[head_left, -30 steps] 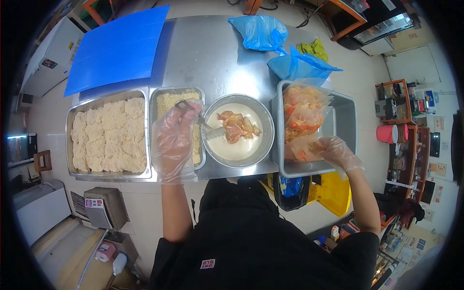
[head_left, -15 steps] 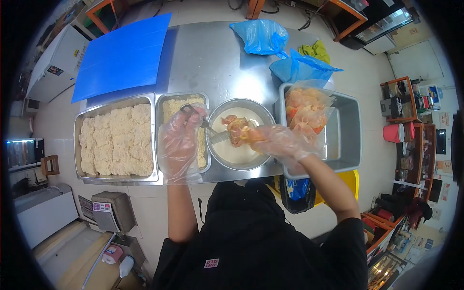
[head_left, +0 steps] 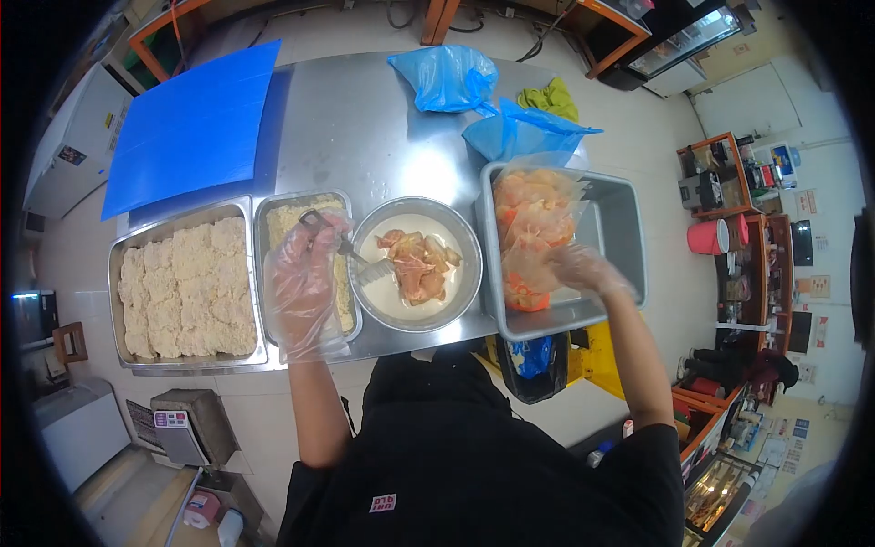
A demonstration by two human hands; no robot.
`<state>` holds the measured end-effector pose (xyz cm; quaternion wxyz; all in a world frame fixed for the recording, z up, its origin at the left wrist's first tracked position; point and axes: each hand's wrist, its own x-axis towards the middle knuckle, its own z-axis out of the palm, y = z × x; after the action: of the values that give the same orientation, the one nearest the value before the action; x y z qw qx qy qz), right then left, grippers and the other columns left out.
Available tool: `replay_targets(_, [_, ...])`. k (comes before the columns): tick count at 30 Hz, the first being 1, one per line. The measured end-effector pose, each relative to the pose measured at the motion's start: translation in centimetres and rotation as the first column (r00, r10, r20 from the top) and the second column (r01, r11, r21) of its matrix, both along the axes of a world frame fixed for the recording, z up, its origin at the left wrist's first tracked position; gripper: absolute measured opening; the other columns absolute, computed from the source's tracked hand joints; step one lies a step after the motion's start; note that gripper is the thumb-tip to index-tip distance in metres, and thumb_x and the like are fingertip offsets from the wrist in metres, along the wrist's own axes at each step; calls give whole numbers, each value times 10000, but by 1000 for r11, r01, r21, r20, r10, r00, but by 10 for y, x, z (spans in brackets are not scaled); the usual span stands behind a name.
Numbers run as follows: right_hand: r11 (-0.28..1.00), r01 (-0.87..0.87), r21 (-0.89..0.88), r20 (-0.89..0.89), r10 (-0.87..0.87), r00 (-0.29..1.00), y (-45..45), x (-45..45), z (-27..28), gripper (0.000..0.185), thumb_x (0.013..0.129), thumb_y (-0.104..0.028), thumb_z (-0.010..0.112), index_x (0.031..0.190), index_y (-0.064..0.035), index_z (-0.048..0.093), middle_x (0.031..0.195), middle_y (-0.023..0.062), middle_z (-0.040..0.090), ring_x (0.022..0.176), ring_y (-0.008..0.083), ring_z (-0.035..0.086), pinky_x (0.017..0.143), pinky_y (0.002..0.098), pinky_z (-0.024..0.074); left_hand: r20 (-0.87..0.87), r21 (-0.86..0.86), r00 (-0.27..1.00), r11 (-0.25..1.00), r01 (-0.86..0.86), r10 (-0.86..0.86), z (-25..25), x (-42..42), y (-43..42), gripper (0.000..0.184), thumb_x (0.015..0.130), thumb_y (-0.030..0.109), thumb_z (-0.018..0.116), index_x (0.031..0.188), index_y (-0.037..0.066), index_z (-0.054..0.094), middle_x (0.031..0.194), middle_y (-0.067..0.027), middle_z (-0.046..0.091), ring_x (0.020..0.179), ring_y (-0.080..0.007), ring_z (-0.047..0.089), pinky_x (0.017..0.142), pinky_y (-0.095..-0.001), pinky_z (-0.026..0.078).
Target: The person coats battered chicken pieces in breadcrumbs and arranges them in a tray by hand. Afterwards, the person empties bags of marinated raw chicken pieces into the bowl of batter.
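My left hand (head_left: pixel 305 273), in a clear plastic glove, is closed around a metal utensil (head_left: pixel 372 272) with a dark handle and a ridged end. The ridged end reaches over the rim of a round metal bowl (head_left: pixel 475 264). Raw chicken pieces (head_left: pixel 422 269) lie heaped in pale batter (head_left: pixel 392 296) inside the bowl. My right hand (head_left: pixel 583 269), gloved too, is over the grey bin (head_left: pixel 629 301), beside clear bags of orange-tinted raw meat (head_left: pixel 533 214). Motion blur hides whether its fingers grip anything.
A tray of breaded pieces (head_left: pixel 187 287) stands at the left, next to a smaller tray of crumbs (head_left: pixel 287 219). A blue board (head_left: pixel 196 128), blue plastic bags (head_left: pixel 447 77) and a green cloth (head_left: pixel 550 98) lie farther back. A black-lined container (head_left: pixel 538 374) sits below the table edge.
My right hand has moved right, from the bowl to the grey bin, leaving the chicken in the batter. My left hand still holds the utensil. The whole view has shifted.
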<state>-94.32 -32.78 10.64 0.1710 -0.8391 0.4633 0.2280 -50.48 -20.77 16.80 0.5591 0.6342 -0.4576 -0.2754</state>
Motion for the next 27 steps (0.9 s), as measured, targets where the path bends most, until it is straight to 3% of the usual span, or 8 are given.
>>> replay_targets(2, [981, 178, 75, 214, -190, 958, 5, -10, -59, 306, 983, -198, 523, 1216, -134, 711, 1174, 154, 732, 1035, 372, 706, 951, 460, 540, -46, -2, 999, 1000, -1, 0, 0, -2, 0, 204, 1051, 215, 646, 1061, 37, 745, 955, -48, 772, 855, -134, 672, 821, -291, 526])
replay_targets(4, [992, 96, 87, 294, -118, 949, 9, -11, -93, 346, 971, -183, 523, 1264, -164, 707, 1209, 143, 732, 1111, 359, 693, 1023, 449, 520, -66, 5, 998, 1000, 12, -11, 3, -2, 0, 207, 1050, 218, 647, 1063, 35, 745, 948, -50, 772, 853, -135, 673, 816, -293, 528])
replay_targets(6, [974, -227, 22, 229, 216, 949, 9, -2, -101, 379, 954, -191, 550, 1302, -189, 699, 1233, 132, 732, 1156, 342, 681, 1065, 432, 501, -64, 19, 997, 999, 42, -41, 6, 0, 0, 210, 1049, 220, 648, 1064, 34, 744, 944, -53, 774, 848, -139, 674, 812, -298, 529])
replay_targets(9, [966, -135, 221, 47, 128, 991, 12, 12, -82, 392, 906, -195, 614, 1287, -183, 707, 1259, 129, 724, 1136, 321, 688, 1020, 406, 524, -6, 13, 1000, 1000, 5, -5, 3, -2, 2, 207, 1050, 211, 644, 1059, 30, 745, 945, -60, 774, 831, -143, 670, 805, -298, 527])
replay_targets(12, [949, -145, 279, -79, 173, 982, 9, 33, -52, 417, 877, -208, 663, 1290, -182, 711, 1300, 123, 709, 1141, 298, 687, 996, 378, 532, 11, -18, 1000, 1000, 2, -2, 0, -3, 5, 201, 1050, 202, 643, 1050, 30, 746, 945, -67, 772, 822, -138, 662, 802, -295, 525])
replay_targets(15, [949, -17, 316, 45, 3, 999, 14, 24, -62, 314, 922, -244, 646, 1211, -225, 765, 1226, 58, 754, 1166, 221, 685, 985, 338, 527, 18, -8, 1000, 1000, 23, -23, -1, -2, 7, 191, 1047, 196, 646, 1043, 34, 747, 937, -62, 766, 819, -129, 649, 798, -290, 519])
replay_targets(19, [969, -141, 201, -268, 193, 944, 18, 45, -46, 264, 939, -232, 627, 1146, -191, 785, 1152, 68, 773, 1107, 212, 701, 929, 325, 543, -26, -25, 999, 999, 31, -32, -1, -2, 9, 186, 1045, 203, 652, 1048, 42, 745, 936, -54, 765, 815, -127, 642, 791, -289, 515])
replay_targets(27, [972, -136, 189, -162, 168, 973, 26, 50, -71, 310, 920, -204, 651, 1212, -176, 750, 1181, 79, 752, 1104, 225, 697, 957, 334, 538, -31, -25, 999, 999, 26, -26, -6, 0, 7, 180, 1040, 197, 664, 1064, 37, 743, 934, -50, 764, 823, -127, 650, 790, -287, 516])
